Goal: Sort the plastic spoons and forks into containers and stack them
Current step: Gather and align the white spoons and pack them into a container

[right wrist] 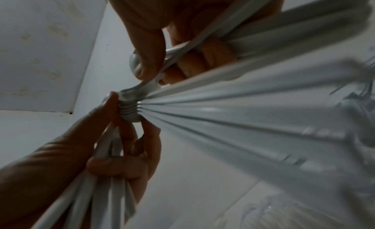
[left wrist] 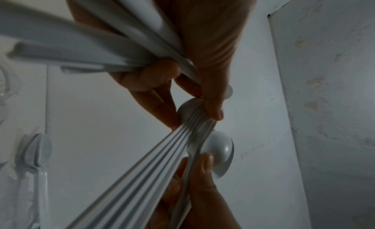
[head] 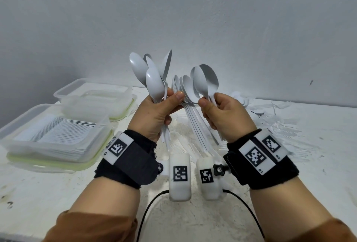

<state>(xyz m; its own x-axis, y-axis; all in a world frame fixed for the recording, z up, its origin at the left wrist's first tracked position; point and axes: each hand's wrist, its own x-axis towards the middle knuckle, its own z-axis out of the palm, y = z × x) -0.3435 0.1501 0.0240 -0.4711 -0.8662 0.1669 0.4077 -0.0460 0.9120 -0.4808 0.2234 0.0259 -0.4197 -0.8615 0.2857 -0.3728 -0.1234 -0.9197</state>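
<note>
Both hands are raised above the white table, each gripping white plastic spoons. My left hand holds a loose bunch of spoons with the bowls up. Its thumb and fingers also pinch a nested stack of spoons at the neck. In the left wrist view that nested stack fans towards the camera. My right hand grips two more spoons beside the stack. From the right wrist, my right hand sits just above the stack's neck.
Two clear containers stand at the left on green-edged lids: a near one filled with neatly lined white cutlery, and a far one. A loose pile of white forks lies on the table at the back right. A grey wall is behind.
</note>
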